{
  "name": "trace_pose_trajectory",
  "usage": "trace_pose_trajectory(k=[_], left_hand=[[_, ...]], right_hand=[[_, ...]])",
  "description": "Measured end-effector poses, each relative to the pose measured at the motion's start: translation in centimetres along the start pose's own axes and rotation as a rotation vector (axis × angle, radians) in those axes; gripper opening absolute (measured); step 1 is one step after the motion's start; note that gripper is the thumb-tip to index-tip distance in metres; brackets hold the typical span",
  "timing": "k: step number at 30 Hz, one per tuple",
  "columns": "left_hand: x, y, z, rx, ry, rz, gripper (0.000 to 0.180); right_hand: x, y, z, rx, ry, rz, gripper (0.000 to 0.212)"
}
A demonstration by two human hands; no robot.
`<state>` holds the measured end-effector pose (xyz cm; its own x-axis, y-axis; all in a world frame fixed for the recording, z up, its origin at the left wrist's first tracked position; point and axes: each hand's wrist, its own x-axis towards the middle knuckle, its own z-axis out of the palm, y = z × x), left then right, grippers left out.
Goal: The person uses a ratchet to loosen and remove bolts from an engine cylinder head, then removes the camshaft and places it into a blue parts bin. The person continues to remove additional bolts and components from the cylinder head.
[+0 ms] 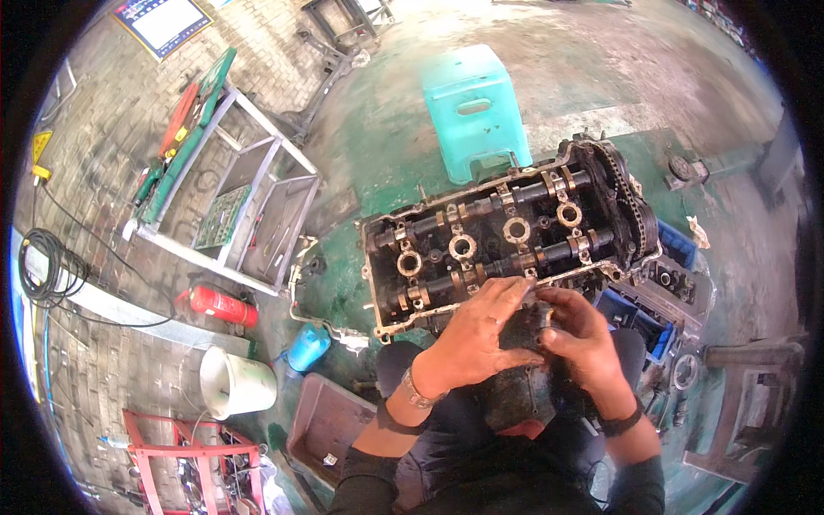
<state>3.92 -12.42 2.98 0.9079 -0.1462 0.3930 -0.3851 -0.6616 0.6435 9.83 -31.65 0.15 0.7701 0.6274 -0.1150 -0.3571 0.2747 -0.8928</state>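
An engine [433,257] with its cylinder head exposed lies in front of me, showing camshafts, round plug wells and a timing chain [631,193] at its right end. At its near edge, my left hand [481,335] curves its fingers and thumb around a dark, greasy, blocky part [525,330]. My right hand [584,335] grips the same part from the other side, thumb and fingers bent. The part's exact kind is hard to make out, since my fingers cover much of it. Below the hands, a dark greasy surface [519,390] shows between my knees.
A turquoise stool [476,103] stands beyond the engine. At left are a metal tool cart [257,206], a red fire extinguisher [221,305], a white bucket [236,382] and a blue canister [309,346]. Right hold blue crates [661,339] and a grey stool [755,378]. A tray [330,421] lies near-left.
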Motion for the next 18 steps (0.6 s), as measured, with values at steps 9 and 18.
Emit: trace_pose_trajectory(k=[9, 18], left_hand=[[-4.2, -6.1, -5.8, 0.103, 0.63, -0.416, 0.022], [-7.1, -9.0, -5.7, 0.424, 0.351, -0.553, 0.043]], right_hand=[[-4.4, -2.7, -13.6, -0.05, 0.506, -0.294, 0.05], [-4.8, 2.3, -30.8, 0.123, 0.831, -0.133, 0.029]])
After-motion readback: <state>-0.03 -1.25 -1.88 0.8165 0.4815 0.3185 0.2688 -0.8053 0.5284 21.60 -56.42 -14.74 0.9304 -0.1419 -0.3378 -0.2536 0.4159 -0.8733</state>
